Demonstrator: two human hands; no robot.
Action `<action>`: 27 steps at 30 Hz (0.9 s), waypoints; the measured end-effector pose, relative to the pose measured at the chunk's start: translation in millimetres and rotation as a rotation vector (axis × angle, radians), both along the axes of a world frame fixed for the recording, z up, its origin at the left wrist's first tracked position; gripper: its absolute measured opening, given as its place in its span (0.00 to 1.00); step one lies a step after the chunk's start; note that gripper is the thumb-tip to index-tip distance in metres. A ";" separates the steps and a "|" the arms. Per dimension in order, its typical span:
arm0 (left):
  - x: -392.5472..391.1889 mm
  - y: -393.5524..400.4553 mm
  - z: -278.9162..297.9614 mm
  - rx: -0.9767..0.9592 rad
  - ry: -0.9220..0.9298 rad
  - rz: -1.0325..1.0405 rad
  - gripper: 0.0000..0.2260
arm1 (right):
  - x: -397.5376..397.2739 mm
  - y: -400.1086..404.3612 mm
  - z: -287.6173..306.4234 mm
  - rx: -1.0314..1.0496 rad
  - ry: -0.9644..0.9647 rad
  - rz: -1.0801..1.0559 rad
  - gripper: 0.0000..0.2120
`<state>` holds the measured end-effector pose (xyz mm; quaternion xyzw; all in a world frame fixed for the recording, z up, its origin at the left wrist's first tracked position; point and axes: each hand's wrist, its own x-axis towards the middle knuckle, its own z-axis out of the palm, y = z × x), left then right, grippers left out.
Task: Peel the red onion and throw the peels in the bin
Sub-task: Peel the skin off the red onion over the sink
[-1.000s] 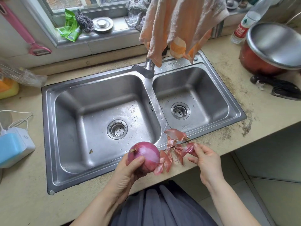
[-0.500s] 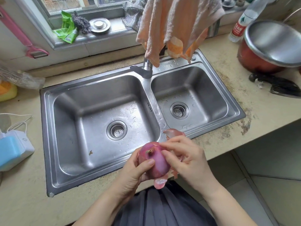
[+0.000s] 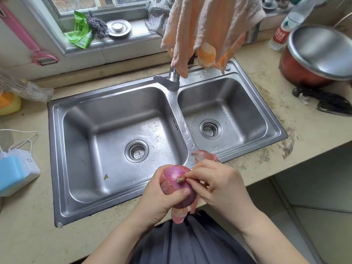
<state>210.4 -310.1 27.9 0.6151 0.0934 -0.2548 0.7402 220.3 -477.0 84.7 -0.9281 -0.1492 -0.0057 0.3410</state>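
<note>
The round red onion (image 3: 178, 187) with its glossy purple skin sits above the front edge of the double-bowl stainless steel sink (image 3: 57, 168), over the beige stone countertop (image 3: 28, 235), and is cradled in the left hand (image 3: 162, 199); that hand is curled closed around the onion from the left and below, thumb laid across its front face; the right hand (image 3: 219, 185) comes in from the right with its fingers bent and drawn together, the fingertips (image 3: 188, 177) pinching at the small dry stem nub on top of the onion, so it is nearly closed on a bit of skin there; a loose pinkish flap of onion peel (image 3: 178, 216) hangs below the bulb, between the two hands, above the grey pleated fabric (image 3: 190, 242) of the person's clothing; a further curled piece of red papery peel (image 3: 202, 155) lies on the sink's front rim just behind the right hand, at the foot of the divider between the bowls; both bowls are wet with scattered droplets; an orange and peach cloth (image 3: 205, 29) hangs over the metal tap (image 3: 171, 80) at the back.
</note>
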 end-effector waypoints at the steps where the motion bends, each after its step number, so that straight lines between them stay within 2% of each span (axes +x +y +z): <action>1: 0.5 0.2 1.2 0.023 -0.009 -0.004 0.26 | 1.2 -0.7 0.5 0.000 0.017 0.010 0.08; 7: -0.1 -1.2 2.2 0.209 -0.090 -0.043 0.25 | 2.5 -0.4 -2.9 0.015 0.049 0.027 0.04; 10: -1.3 -1.5 1.3 0.198 -0.071 -0.051 0.25 | -1.0 1.9 -6.2 0.022 0.044 -0.024 0.05; 16: -3.1 1.2 2.1 0.120 -0.012 -0.115 0.27 | 2.5 -2.8 -22.6 0.167 0.175 -0.315 0.05; 18: -5.8 2.0 1.4 0.086 0.012 -0.127 0.29 | 4.5 -6.8 -25.0 0.209 0.213 -0.306 0.05; 20: -6.7 2.6 1.0 0.075 0.038 -0.113 0.32 | 4.1 -11.3 -25.2 0.285 0.262 -0.204 0.01; 25: -2.8 7.4 3.6 0.005 0.072 -0.135 0.32 | 2.0 -17.3 -23.1 0.446 0.461 -0.016 0.21; 27: -1.0 7.8 5.4 -0.013 0.051 -0.145 0.32 | 2.1 -11.0 -23.8 0.536 0.442 -0.064 0.18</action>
